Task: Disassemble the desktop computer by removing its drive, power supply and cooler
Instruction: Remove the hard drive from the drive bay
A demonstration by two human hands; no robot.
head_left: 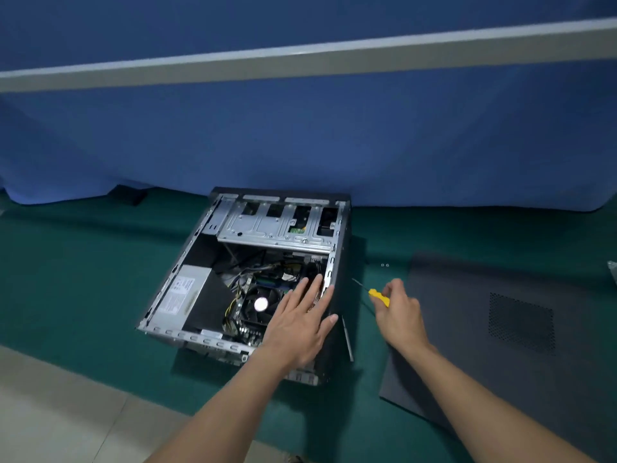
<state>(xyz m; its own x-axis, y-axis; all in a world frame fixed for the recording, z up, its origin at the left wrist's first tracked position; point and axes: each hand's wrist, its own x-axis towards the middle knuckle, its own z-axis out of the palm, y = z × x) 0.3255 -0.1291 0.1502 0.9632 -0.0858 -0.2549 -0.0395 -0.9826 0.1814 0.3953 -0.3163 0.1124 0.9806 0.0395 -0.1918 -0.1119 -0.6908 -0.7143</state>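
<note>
- Desktop computer (253,279) lies open-side up on the green mat (83,279).
- Left hand (300,319) is flat, fingers straight, resting on the case's right rim above the cooler (258,307).
- Right hand (399,312), just beside the case, grips a yellow-handled screwdriver (379,297).
- Power supply (182,294) sits inside, left.

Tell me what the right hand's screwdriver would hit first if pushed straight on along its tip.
Held by the right hand, the yellow screwdriver points up and left. It would likely meet the dark outer side wall of the computer case first, though depth is unclear.
</note>
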